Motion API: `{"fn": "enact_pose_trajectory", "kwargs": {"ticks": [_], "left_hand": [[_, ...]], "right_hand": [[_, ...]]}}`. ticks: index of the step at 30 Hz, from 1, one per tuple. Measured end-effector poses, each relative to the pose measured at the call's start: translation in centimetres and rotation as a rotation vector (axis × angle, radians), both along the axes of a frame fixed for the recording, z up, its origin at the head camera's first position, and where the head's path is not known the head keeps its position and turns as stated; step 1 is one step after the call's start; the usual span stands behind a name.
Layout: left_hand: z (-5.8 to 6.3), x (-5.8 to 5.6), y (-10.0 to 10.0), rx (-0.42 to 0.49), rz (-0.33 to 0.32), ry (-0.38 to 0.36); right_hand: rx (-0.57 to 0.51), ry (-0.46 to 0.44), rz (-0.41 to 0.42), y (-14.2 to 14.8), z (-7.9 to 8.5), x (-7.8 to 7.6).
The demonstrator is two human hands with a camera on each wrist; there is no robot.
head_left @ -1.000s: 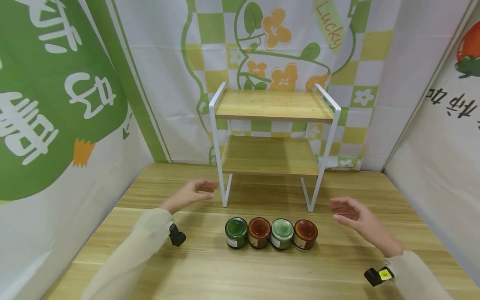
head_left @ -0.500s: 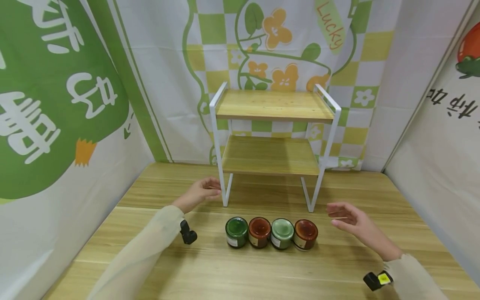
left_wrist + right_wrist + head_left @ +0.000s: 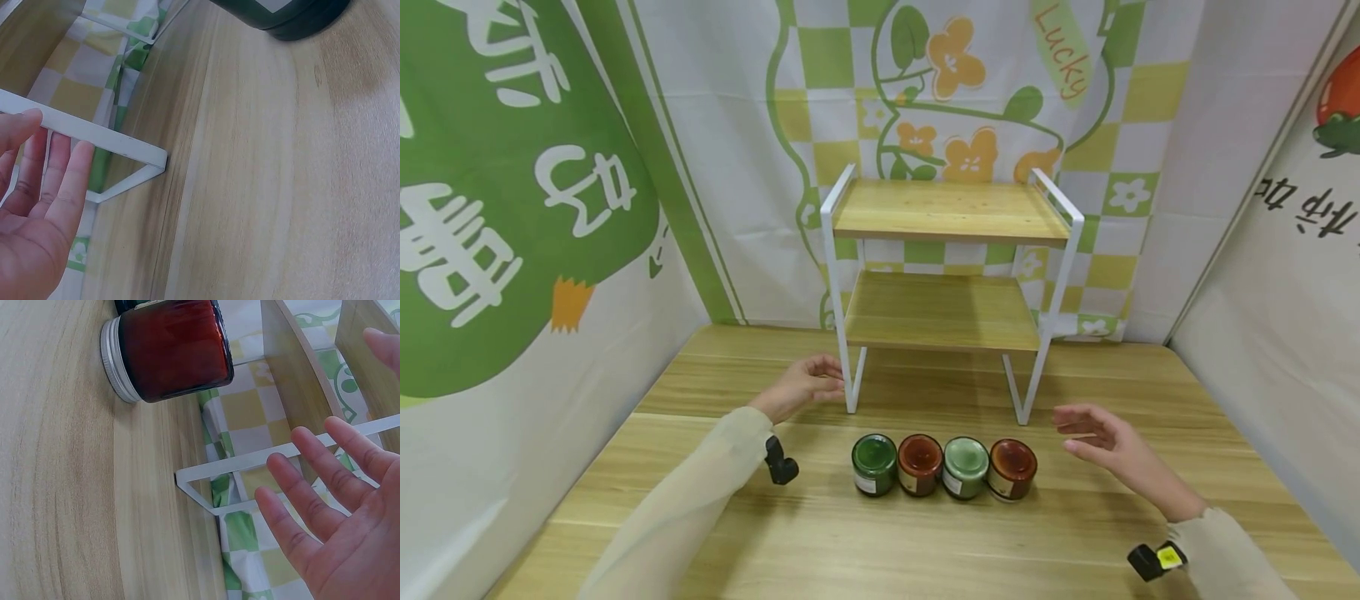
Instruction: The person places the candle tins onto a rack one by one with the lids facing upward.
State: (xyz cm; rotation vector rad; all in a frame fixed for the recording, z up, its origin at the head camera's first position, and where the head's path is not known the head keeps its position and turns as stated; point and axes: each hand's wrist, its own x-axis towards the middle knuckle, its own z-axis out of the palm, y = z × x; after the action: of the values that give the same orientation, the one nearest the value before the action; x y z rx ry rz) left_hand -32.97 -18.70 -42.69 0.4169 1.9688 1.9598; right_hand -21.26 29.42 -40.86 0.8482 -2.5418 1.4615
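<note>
A two-tier wooden shelf [image 3: 943, 312] with a white frame stands at the back. My left hand [image 3: 797, 390] is beside its left leg [image 3: 844, 333]; in the left wrist view, thumb and fingertips lie against that white bar, fingers loosely bent. To the right of the shelf, my right hand [image 3: 1097, 437] hovers with fingers spread, apart from the frame and holding nothing. Lined up in front are a dark green jar [image 3: 874, 462], a reddish-brown jar [image 3: 920, 464], a pale green jar [image 3: 965, 467] and another reddish-brown jar [image 3: 175, 353], whose silver lid faces down on the table.
Wood-grain table [image 3: 887, 550] extends around the shelf and jars. Behind the shelf hangs a green-and-yellow checked cloth [image 3: 827, 58], and printed sheets [image 3: 617, 358] close off both sides. A dark camera [image 3: 781, 461] is strapped to each wrist.
My left hand has moved right, up to the shelf's left leg, and stays there over the last half second. My right hand has shifted slightly left. Shelf and jars have not moved.
</note>
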Motion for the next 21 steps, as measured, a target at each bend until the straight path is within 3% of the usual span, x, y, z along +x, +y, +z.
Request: {"fn": "enact_pose_trajectory", "kwargs": {"ticks": [21], "left_hand": [[0.02,-0.08,0.31,-0.031,0.031,-0.025]], "right_hand": [[0.005,0.014,0.011,-0.04,0.14,-0.05]]}}
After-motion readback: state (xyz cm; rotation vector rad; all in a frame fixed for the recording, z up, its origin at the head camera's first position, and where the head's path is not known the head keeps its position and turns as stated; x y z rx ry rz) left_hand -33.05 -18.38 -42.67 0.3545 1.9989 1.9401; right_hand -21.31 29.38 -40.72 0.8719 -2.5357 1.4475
